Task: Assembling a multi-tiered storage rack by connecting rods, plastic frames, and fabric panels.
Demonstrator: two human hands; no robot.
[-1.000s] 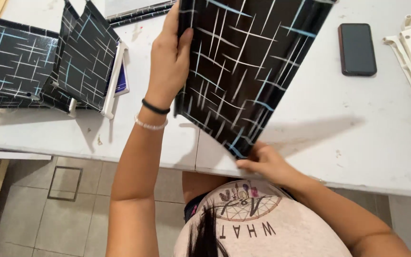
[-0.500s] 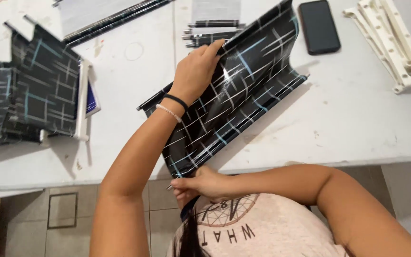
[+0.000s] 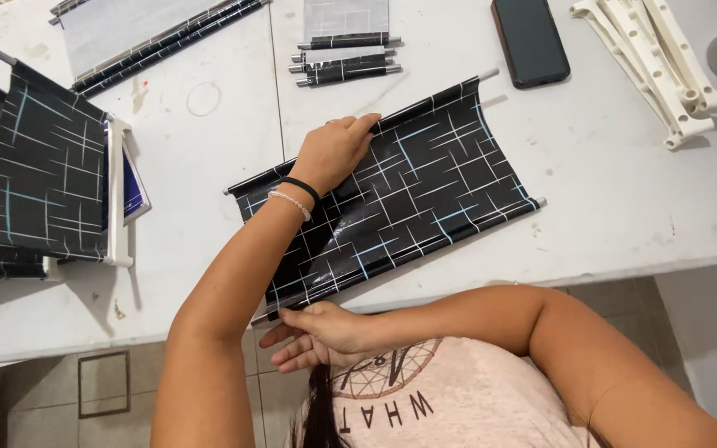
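Observation:
A black glossy panel (image 3: 425,187) with thin white and blue lines lies on the white table (image 3: 624,207), sagging between a rod along its far edge and one along its near edge. My left hand (image 3: 338,151), with a black band and a bead bracelet at the wrist, curls over the far rod near the panel's middle. My right hand (image 3: 315,332) reaches across my body. It pinches the near rod's left end at the table's front edge, with the other fingers spread below.
A black phone (image 3: 531,37) and white plastic frame pieces (image 3: 657,58) lie at the back right. Short black-wrapped rods (image 3: 346,60) and a grey sheet with rods (image 3: 147,29) lie at the back. Matching black panels on a white frame (image 3: 47,174) stand at the left.
The panel, held up in front of me a second ago, has come down onto the table. My left hand stayed on its far edge, my right on its near corner.

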